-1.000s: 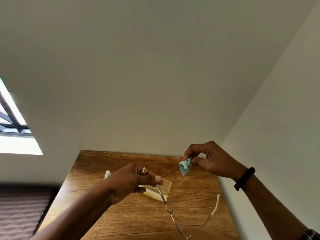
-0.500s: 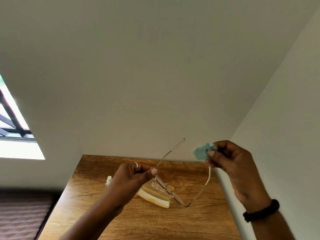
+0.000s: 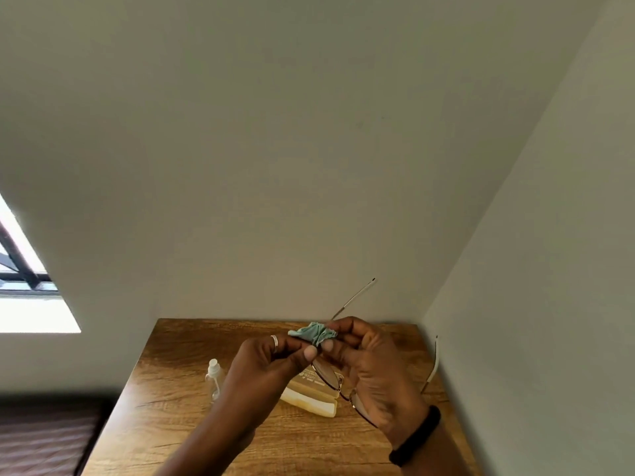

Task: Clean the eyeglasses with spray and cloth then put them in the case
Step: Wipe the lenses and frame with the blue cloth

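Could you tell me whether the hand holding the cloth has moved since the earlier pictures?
Yes. The right hand with the cloth has swung left, now meeting the left hand above the case.

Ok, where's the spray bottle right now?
In the head view, the spray bottle stands upright on the wooden table, just left of the left hand, with the case beyond that hand.

The counter [image 3: 178, 424] is grained wood with a soft sheen. The cloth [image 3: 314, 333] is crumpled matt fabric; the eyeglasses [image 3: 330, 374] have thin metal arms. The spray bottle [image 3: 213, 377] is clear plastic, the case [image 3: 309, 398] smooth and glossy.
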The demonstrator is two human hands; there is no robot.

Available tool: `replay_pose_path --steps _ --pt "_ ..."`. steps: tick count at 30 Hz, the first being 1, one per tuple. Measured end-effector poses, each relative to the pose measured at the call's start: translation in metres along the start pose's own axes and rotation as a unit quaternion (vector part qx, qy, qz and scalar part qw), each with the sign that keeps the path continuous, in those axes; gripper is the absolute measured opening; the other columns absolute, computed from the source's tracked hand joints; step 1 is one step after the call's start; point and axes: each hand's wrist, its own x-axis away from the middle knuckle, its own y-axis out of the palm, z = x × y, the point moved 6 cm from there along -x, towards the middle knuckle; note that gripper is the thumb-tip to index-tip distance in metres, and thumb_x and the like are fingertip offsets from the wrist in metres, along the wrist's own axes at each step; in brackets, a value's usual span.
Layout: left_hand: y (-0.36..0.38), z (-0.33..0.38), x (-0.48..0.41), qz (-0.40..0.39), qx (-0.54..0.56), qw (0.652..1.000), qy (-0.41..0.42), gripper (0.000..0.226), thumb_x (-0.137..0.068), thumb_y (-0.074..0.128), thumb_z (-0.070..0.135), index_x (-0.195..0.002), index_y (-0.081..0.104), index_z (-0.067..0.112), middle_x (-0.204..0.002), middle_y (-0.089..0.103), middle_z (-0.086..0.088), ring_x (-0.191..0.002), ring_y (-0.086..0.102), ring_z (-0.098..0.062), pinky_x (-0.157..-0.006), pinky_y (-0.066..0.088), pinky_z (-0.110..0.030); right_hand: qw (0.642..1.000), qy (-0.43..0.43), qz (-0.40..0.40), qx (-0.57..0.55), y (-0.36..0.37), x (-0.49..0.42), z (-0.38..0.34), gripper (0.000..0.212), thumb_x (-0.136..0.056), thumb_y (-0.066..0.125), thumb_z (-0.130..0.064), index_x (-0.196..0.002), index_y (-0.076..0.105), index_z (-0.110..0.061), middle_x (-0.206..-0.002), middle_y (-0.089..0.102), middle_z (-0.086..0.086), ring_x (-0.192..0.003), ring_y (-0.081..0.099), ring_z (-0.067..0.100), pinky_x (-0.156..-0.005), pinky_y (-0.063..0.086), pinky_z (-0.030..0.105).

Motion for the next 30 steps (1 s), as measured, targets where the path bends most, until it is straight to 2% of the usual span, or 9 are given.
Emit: replay_pose_path --steps 2,5,8,13,20,23,25,27,30 --pt "0.000 0.000 0.001 -0.003 -0.003 1.000 -0.005 0.010 -0.086 0.072 0.022 -0.081 0.080 0.020 -0.089 0.079 0.005 -0.094 0.071 -0.004 -0.090 0.049 -0.033 0.996 0.036 -0.015 -0.083 0.002 0.003 0.003 0.021 -0.073 0.069 0.005 -0.093 0.068 -0.001 -0.107 0.070 0.027 -0.101 0.068 0.041 -0.084 0.057 0.045" --pt "0.001 -0.001 0.000 -0.004 -0.032 0.999 -0.004 0.009 -0.086 0.072 0.025 -0.083 0.080 0.021 -0.092 0.078 0.009 -0.097 0.070 -0.001 -0.096 0.050 -0.039 0.990 0.053 -0.011 -0.130 0.002 0.004 0.003 0.020 -0.074 0.065 0.008 -0.093 0.067 0.003 -0.105 0.070 0.029 -0.092 0.071 0.035 -0.068 0.061 0.036" --pt "0.000 -0.004 -0.001 0.008 -0.057 0.998 -0.004 0.008 -0.084 0.075 0.029 -0.082 0.080 0.022 -0.091 0.078 0.011 -0.095 0.070 0.000 -0.098 0.051 -0.043 0.984 0.066 -0.002 -0.166 -0.005 0.000 -0.002 0.024 -0.076 0.064 0.006 -0.101 0.065 0.005 -0.110 0.070 0.027 -0.094 0.072 0.032 -0.078 0.060 0.036" --pt "-0.005 -0.011 -0.001 0.026 -0.067 0.997 -0.025 0.012 -0.079 0.076 0.037 -0.080 0.080 0.026 -0.091 0.078 0.013 -0.096 0.069 -0.002 -0.099 0.050 -0.047 0.963 0.054 0.036 -0.261 -0.021 -0.005 -0.020 0.016 -0.072 0.064 0.004 -0.081 0.074 -0.004 -0.095 0.075 0.020 -0.079 0.075 0.027 -0.070 0.062 0.035" --pt "-0.003 -0.013 -0.003 0.024 -0.035 0.998 -0.037 0.007 -0.081 0.076 0.029 -0.078 0.080 0.026 -0.090 0.078 0.011 -0.094 0.070 0.000 -0.097 0.050 -0.042 0.946 0.003 0.102 -0.307 -0.040 -0.014 -0.034 0.017 -0.073 0.064 0.001 -0.087 0.070 -0.005 -0.092 0.076 0.016 -0.078 0.075 0.022 -0.073 0.062 0.034" --pt "-0.007 -0.023 -0.002 0.036 0.007 0.998 -0.057 0.008 -0.079 0.076 0.028 -0.078 0.080 0.021 -0.094 0.077 0.003 -0.096 0.070 -0.010 -0.092 0.052 -0.039 0.944 -0.095 0.153 -0.276 -0.056 -0.013 -0.057 0.017 -0.072 0.065 0.000 -0.088 0.068 -0.006 -0.103 0.073 0.018 -0.088 0.074 0.023 -0.077 0.061 0.032" --pt "-0.012 -0.034 -0.001 0.055 0.039 0.995 -0.077 0.011 -0.078 0.076 0.027 -0.077 0.080 0.017 -0.091 0.076 -0.001 -0.090 0.068 -0.014 -0.083 0.052 -0.037 0.941 -0.186 0.193 -0.207 -0.067 -0.001 -0.077 0.020 -0.074 0.067 -0.002 -0.093 0.065 -0.006 -0.109 0.071 0.019 -0.099 0.071 0.028 -0.083 0.060 0.034" --pt "-0.017 -0.046 0.000 0.076 0.089 0.986 -0.115 0.010 -0.080 0.075 0.021 -0.080 0.079 0.012 -0.083 0.077 -0.003 -0.081 0.066 -0.012 -0.076 0.049 -0.034 0.938 -0.263 0.208 -0.090 -0.068 0.019 -0.095 0.021 -0.075 0.069 -0.006 -0.096 0.065 -0.007 -0.105 0.073 0.016 -0.101 0.070 0.028 -0.084 0.059 0.035" --pt "-0.024 -0.065 0.002 0.094 0.150 0.969 -0.171 0.014 -0.081 0.073 0.019 -0.086 0.075 0.006 -0.089 0.079 -0.004 -0.098 0.065 -0.016 -0.085 0.048 -0.041 0.927 -0.309 0.168 0.128 -0.057 0.043 -0.092 0.020 -0.076 0.072 -0.008 -0.095 0.066 -0.010 -0.097 0.076 0.007 -0.093 0.072 0.022 -0.079 0.060 0.033"
